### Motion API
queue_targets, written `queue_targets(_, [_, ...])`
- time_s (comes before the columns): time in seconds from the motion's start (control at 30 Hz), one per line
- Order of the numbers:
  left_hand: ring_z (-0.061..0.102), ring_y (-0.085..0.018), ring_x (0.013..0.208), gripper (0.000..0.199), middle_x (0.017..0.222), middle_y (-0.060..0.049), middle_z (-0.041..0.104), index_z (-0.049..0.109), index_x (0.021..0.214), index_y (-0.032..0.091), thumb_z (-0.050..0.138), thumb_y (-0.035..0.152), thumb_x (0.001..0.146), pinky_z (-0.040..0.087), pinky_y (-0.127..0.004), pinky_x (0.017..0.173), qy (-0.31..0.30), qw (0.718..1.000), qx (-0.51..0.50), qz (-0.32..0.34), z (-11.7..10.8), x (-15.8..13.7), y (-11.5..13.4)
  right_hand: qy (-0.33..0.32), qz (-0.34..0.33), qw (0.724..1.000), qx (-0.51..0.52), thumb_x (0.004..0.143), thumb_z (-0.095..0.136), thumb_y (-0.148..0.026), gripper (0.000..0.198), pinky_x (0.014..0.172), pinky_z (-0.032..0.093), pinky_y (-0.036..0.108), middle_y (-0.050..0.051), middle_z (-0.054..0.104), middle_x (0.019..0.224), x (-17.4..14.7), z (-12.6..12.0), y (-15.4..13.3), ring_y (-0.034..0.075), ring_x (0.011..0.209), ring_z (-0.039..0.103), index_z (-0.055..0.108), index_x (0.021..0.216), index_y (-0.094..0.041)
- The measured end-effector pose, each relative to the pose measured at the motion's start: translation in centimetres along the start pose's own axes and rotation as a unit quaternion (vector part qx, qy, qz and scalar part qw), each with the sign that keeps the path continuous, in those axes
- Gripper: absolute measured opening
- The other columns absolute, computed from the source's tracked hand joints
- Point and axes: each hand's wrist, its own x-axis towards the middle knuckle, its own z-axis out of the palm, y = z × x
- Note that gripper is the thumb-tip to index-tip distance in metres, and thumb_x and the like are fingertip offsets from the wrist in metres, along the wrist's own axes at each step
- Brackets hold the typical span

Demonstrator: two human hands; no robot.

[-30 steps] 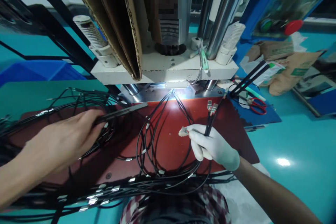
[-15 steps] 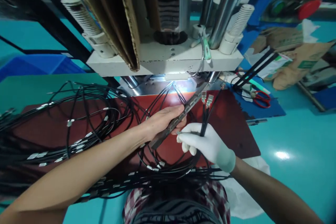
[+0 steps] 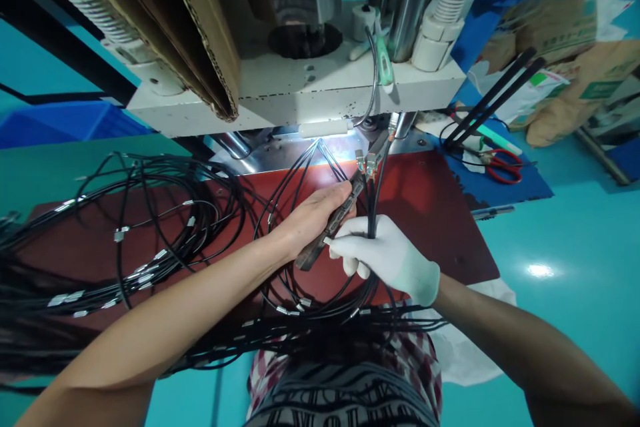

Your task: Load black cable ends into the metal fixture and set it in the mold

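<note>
A dark flat tool (image 3: 334, 223) lies gripped in the bare left hand (image 3: 313, 219), its tip beside metal terminals (image 3: 367, 161) on black wires (image 3: 373, 203) that the gloved right hand (image 3: 385, 255) pinches upright over the red mat (image 3: 430, 213). Wire loops (image 3: 150, 227) crowd the left; red scissors (image 3: 505, 165) lie far right. The press (image 3: 300, 90) overhangs, hiding the wire ends.

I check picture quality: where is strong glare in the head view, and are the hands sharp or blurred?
Head view: strong glare on the metal plate under the press lamp, a smaller reflection on the teal floor; left hand and gloved right hand fairly sharp; edges bend from wide-lens distortion.
</note>
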Motion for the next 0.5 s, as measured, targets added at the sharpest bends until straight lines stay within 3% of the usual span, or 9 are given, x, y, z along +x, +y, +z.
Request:
queue_targets(0.17, [0.039,-0.005,0.047,0.037,0.058,0.005,0.046,0.047,0.070,0.018,0.053,0.050,0.087,0.034,-0.015,0.044,0.023,0.998,0.010,0.057,0.05,-0.12,-0.21,0.015,-0.001,1.000,0.008,0.079,0.058,-0.022,0.017,0.038,0.032,0.016,-0.003,0.058,0.049,0.07,0.30,-0.08,0.005,0.039,0.046,0.062,0.064,-0.015])
queue_targets(0.33, [0.038,-0.006,0.045,0.044,0.056,0.004,0.046,0.051,0.067,0.016,0.051,0.057,0.084,0.033,-0.017,0.041,0.004,1.000,0.005,0.021,-0.09,-0.35,-0.19,-0.040,0.011,0.999,0.009,0.079,0.059,-0.021,0.015,0.039,0.035,0.016,-0.002,0.059,0.050,-0.08,-0.33,-0.46,0.006,0.039,0.049,0.063,0.067,-0.014])
queue_targets(0.5, [0.038,-0.007,0.043,0.047,0.055,0.004,0.045,0.050,0.068,0.018,0.048,0.062,0.083,0.031,-0.019,0.039,0.010,1.000,0.007,-0.002,0.35,-0.56,-0.23,-0.023,0.001,1.000,0.002,0.080,0.058,-0.020,0.018,0.040,0.035,0.017,-0.002,0.059,0.050,-0.47,-0.15,-0.38,0.006,0.039,0.049,0.060,0.063,-0.015])
